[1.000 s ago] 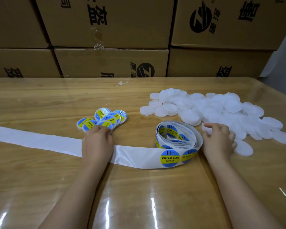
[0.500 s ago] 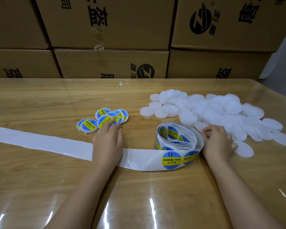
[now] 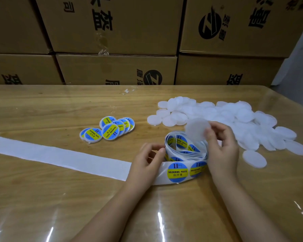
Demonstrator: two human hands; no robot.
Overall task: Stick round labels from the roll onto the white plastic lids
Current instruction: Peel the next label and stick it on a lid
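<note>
Head view: a translucent white round plastic lid [image 3: 197,130] is pinched at its edge by the right grip [image 3: 220,145], thumb and fingers closed on it, just above the loose roll of blue-and-yellow round labels [image 3: 185,154] on the wooden bench [image 3: 42,110]. The left grip [image 3: 147,161] curls its fingertips at the roll's left edge; whether they pinch it I cannot tell.

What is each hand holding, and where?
The right hand pinches a white lid by its right edge. The left hand is at the label roll; a grip cannot be told.
</note>
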